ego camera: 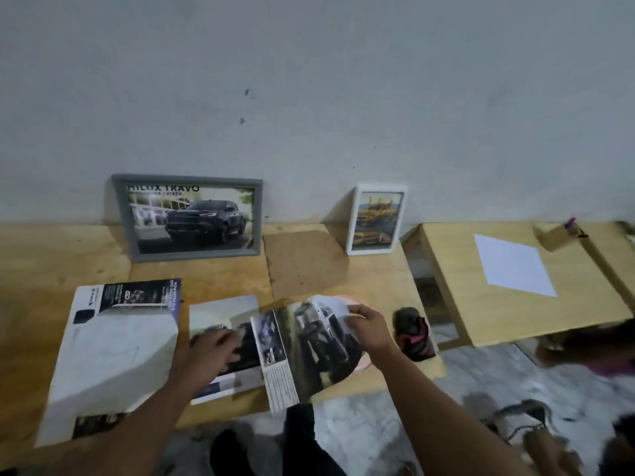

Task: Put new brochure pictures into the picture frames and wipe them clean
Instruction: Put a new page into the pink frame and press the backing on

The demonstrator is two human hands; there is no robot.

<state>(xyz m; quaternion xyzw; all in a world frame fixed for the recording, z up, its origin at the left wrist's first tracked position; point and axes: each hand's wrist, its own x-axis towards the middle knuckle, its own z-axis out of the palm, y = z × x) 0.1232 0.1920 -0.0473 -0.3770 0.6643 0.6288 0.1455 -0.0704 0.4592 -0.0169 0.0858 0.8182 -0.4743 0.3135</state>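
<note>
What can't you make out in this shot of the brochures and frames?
Head view only:
- Open brochure: text blurred; the right hand covers its far edge.
- Page under the left hand: picture mostly covered.
- Grey frame: subtitle too small.
- Dark object beside the brochure: blurred, unidentifiable.

Dim, flat indoor light is washing the scene grey; motion blur is smearing both hands (the lower right corner worst); wide-angle distortion is bending the tabletop (41, 255) edges.
</note>
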